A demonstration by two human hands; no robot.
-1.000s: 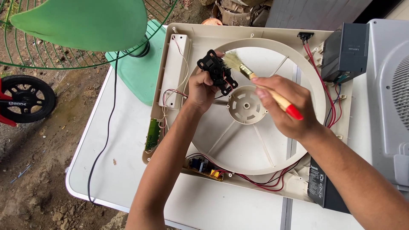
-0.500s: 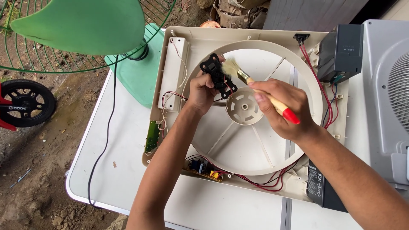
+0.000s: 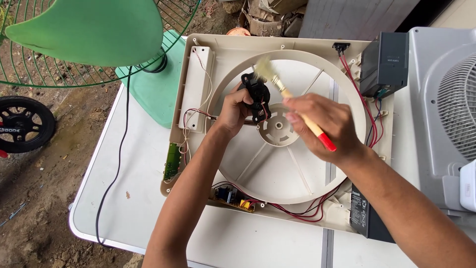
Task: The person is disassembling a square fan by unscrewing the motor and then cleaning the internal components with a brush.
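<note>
Brushwork is the change in the head view: the small paintbrush (image 3: 292,105) with its pale wooden shaft and red-tipped handle is streaked with motion, and its bristle end now sits just above and to the right of the black part, whereas half a second ago and a second ago it lay close against that part's right side. The right hand (image 3: 325,126) is closed around the brush's shaft, fingers curled over it, with the red tip poking out below the palm. The left hand (image 3: 237,110) is wrapped around the black electrical part (image 3: 256,94), gripping it from the left and holding it raised over the cream fan housing (image 3: 277,164), just up and left of the round hub (image 3: 277,126); compared with the earlier pictures it has hardly shifted. Thin red wires (image 3: 364,104) run along the housing's edge beyond the right hand, and a small circuit board (image 3: 233,197) lies below the left forearm. I judge the blur to mean a sweeping stroke across the part, so the dusting is mid-course. Housing and hands are over a white tabletop (image 3: 139,198), with a green fan (image 3: 89,30) far left of the left hand.
</note>
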